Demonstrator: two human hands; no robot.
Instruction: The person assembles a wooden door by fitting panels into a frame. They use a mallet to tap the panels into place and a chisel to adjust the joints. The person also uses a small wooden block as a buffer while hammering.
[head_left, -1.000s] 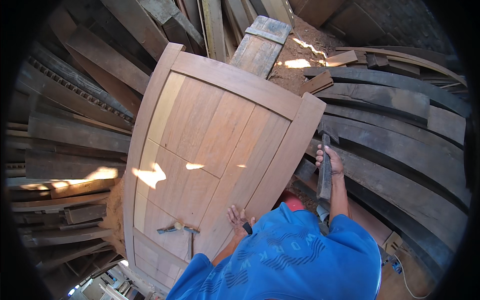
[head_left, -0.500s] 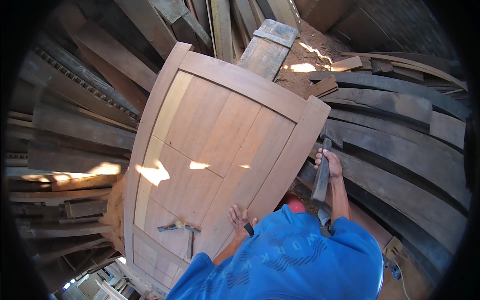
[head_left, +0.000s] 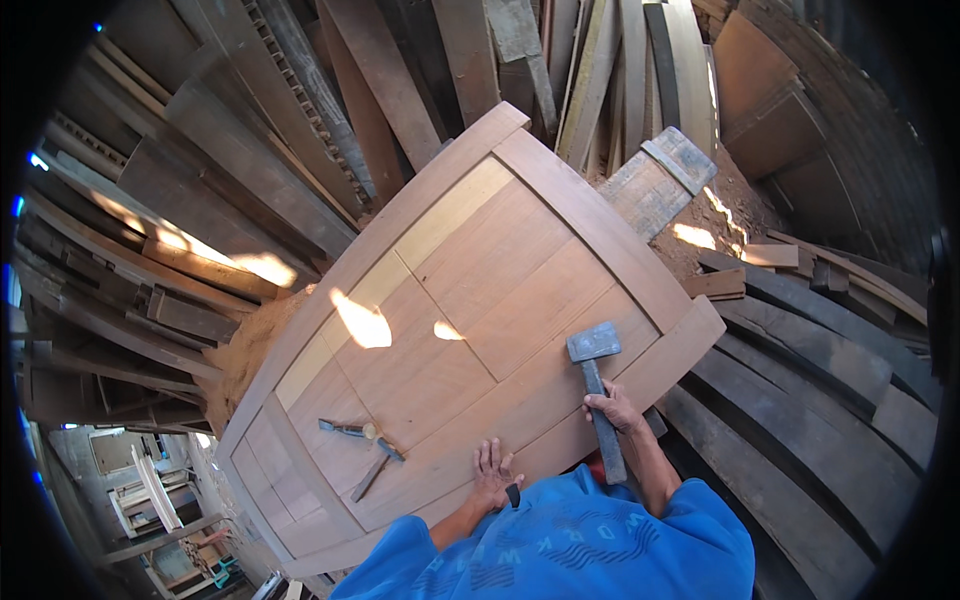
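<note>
A large framed wooden door panel lies before me, its boards reddish-brown with pale yellow strips along the far left side. My right hand is closed round the handle of a mallet with a blocky grey head. The mallet's head is over the panel's right part; whether it touches the wood I cannot tell. Flat on the panel's near side rests my left hand, fingers apart and holding nothing. Left of it lie a chisel-like tool with a pale handle end and a small hammer, close together.
Long dark boards are stacked on the right, and more planks lean at the far left. A worn board juts out beyond the panel's far end. Sawdust is heaped beside the left edge.
My right hand has brought the mallet from beside the panel's right edge to over the panel, its head now pointing away from me. My left hand stays on the panel. The view has turned.
</note>
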